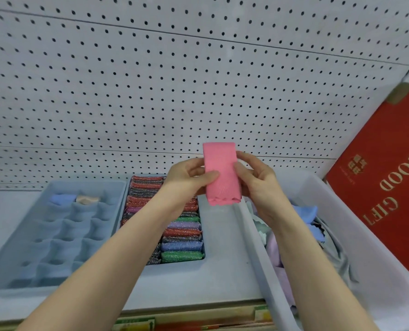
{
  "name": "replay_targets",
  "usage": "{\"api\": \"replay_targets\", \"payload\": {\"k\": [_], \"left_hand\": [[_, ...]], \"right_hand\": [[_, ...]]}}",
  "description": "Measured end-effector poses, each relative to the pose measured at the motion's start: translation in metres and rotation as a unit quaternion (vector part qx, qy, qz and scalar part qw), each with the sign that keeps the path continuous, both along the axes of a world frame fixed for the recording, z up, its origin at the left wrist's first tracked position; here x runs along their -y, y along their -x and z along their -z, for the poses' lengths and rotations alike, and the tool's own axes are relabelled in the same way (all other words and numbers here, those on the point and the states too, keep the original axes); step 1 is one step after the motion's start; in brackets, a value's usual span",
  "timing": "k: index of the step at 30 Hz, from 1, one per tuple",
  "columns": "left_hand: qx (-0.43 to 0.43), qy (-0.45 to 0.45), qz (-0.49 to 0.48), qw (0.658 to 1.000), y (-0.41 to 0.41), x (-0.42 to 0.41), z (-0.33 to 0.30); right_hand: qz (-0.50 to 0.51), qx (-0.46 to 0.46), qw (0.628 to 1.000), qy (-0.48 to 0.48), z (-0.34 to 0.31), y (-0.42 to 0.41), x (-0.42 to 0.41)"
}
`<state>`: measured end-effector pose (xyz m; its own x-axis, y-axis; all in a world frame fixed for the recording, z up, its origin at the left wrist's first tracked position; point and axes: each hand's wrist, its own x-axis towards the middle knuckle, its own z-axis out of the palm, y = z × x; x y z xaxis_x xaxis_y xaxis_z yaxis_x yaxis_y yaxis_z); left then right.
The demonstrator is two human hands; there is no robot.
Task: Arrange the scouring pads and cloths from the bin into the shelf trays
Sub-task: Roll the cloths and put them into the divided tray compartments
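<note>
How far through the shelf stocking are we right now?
Done: the scouring pads already fill the middle tray in rows, and the compartment tray holds two cloths in its back cells, one blue and one beige.
In hand: left hand and right hand hold a folded pink cloth above the trays.
Left: most compartments are empty, and more cloths lie in the bin.

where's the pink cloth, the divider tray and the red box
pink cloth [221,173], head view, middle of its folded face
divider tray [12,266], head view, left outer wall
red box [385,187], head view, printed front face
</note>
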<state>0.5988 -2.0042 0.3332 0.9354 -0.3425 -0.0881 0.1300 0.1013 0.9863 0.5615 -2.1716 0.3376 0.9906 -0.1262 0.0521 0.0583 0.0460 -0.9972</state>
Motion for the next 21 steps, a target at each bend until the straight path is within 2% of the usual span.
{"api": "replay_targets", "payload": {"k": [3, 5, 6, 9, 13, 16, 19, 21], "left_hand": [[-0.053, 0.054, -0.026, 0.997, 0.001, -0.007, 0.001], [-0.078, 0.076, -0.039, 0.993, 0.000, -0.012, 0.002], [-0.087, 0.079, -0.046, 0.992, 0.000, -0.013, 0.003], [-0.095, 0.078, -0.060, 0.991, 0.001, -0.017, 0.008], [-0.045, 0.050, -0.055, 0.996, 0.007, -0.028, 0.017], [-0.006, 0.037, -0.038, 0.999, 0.008, -0.043, 0.024], [-0.009, 0.061, -0.036, 0.997, 0.006, -0.064, 0.030], [0.021, 0.040, -0.028, 0.999, 0.004, -0.081, 0.033]], "right_hand": [[-0.114, 0.044, 0.992, 0.011, 0.001, 0.006, 0.010], [-0.190, 0.071, 0.976, 0.080, 0.006, 0.008, 0.014], [-0.198, 0.074, 0.971, 0.110, 0.008, 0.007, 0.012], [-0.143, 0.077, 0.981, 0.107, 0.014, -0.001, 0.001], [-0.094, 0.035, 0.990, 0.095, 0.020, -0.014, -0.016], [-0.075, -0.006, 0.996, 0.056, 0.024, -0.020, -0.035], [-0.047, -0.012, 0.999, 0.008, 0.026, -0.025, -0.056], [-0.033, -0.009, 0.999, -0.002, 0.028, -0.027, -0.075]]}}
